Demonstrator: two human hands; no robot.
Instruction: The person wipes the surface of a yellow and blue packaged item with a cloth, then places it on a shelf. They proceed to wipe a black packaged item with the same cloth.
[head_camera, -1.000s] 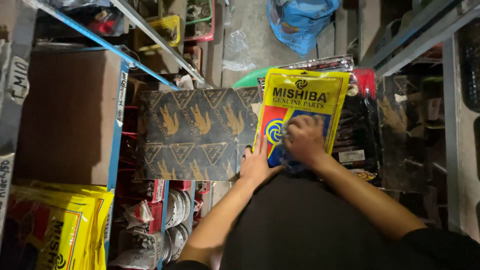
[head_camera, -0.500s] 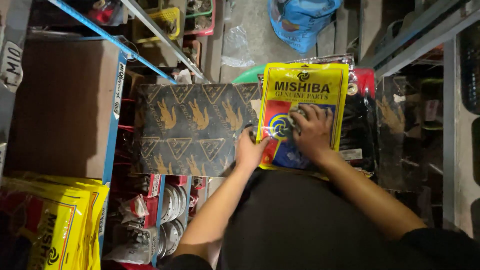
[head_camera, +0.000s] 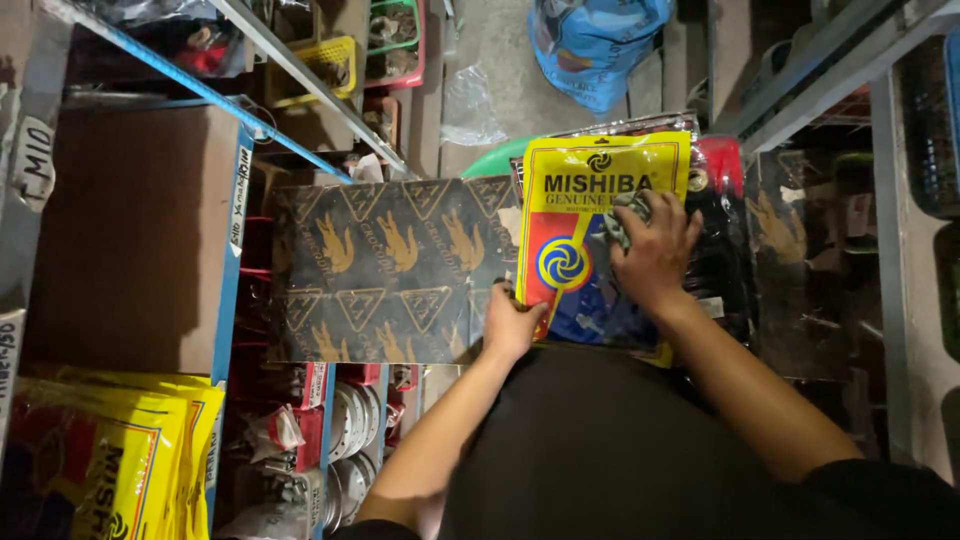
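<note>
A yellow plastic packet (head_camera: 590, 220) with a blue and red panel lies on a stack of dark packets in front of me. My right hand (head_camera: 655, 250) presses on the packet's middle, fingers curled over a small grey metal part. My left hand (head_camera: 512, 322) grips the packet's lower left edge, where it meets a flat dark sheet (head_camera: 390, 270) printed with gold bird and triangle marks.
A brown cardboard box (head_camera: 130, 240) sits on a blue-edged shelf at left. More yellow packets (head_camera: 100, 460) lie at lower left. Metal discs (head_camera: 350, 450) fill bins below. A blue bag (head_camera: 595, 45) lies on the floor ahead. Grey shelving (head_camera: 900, 280) stands at right.
My right hand has slid up the yellow packet. My left hand has shifted from the sheet's corner to the packet's lower left edge. The view has tilted slightly.
</note>
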